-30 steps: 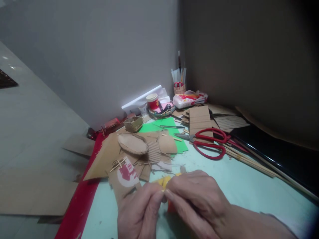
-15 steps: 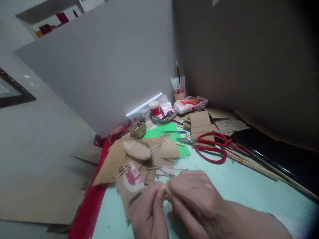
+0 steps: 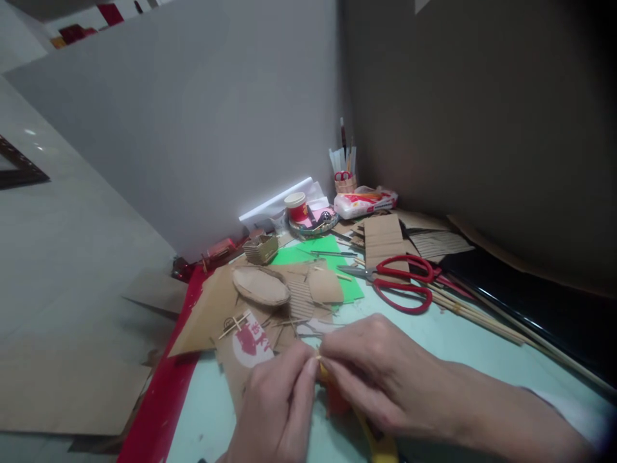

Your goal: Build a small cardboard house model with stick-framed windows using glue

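At six o'clock, a yellow piece [image 3: 324,372] is pinched between the fingertips of the left hand [image 3: 276,393] and right hand [image 3: 385,366]; its handling appears unfinished. An oval cardboard tray [image 3: 260,287], seemingly already assembled, is placed at the hands' eleven o'clock.

Left hand [image 3: 274,402] and right hand [image 3: 385,373] meet, pinching a yellow piece [image 3: 324,373]. Scissors [image 3: 376,279] lie beyond, blades over green sheet [image 3: 328,245].

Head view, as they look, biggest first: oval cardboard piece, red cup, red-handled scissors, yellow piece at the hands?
1. Red-handled scissors
2. Oval cardboard piece
3. Red cup
Not ranked: yellow piece; the hands hide part of it, so its full extent is unclear.
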{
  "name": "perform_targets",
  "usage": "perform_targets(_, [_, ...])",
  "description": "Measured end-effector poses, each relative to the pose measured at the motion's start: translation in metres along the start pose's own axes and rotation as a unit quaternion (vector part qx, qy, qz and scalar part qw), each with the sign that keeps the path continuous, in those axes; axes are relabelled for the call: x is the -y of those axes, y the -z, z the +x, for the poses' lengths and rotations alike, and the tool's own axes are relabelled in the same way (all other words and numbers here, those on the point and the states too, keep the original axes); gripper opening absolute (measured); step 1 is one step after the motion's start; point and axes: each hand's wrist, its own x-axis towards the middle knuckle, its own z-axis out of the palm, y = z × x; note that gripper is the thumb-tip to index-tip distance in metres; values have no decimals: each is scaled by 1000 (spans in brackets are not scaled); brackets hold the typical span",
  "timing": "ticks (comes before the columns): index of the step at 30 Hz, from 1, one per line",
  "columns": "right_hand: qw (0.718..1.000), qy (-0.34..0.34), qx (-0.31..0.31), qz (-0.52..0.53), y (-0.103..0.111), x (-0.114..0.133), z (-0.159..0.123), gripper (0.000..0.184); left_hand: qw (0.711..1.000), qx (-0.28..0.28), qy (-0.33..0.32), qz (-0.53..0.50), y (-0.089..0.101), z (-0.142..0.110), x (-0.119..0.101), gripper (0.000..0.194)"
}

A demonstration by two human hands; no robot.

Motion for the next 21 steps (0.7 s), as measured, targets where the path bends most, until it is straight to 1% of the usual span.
perform_targets(2, [1000,11,2,-1,3,0,-1,23,1000,-1,9,-14,1,-1,-3,31])
perform_targets(6, [999,36,8,-12,11,-1,-2,22,998,-2,66,-24,5,-2,-6,32])
perform_targets(8, [999,50,10,-17,13,-2,-3,21,997,2,68,-19,6,-1,-7,33])
perform_targets(12, [997,66,8,-27,11,-2,-3,20,1000,18,7,-16,5,1,-3,32])
perform_targets(15, [997,67,-5,-49,8,-1,-3,20,999,-5,-46,25,3,0,3,30])
perform_targets(21, [990,83,-47,-107,-5,-5,-4,18,992,-32,-82,94,-7,-8,15,31])
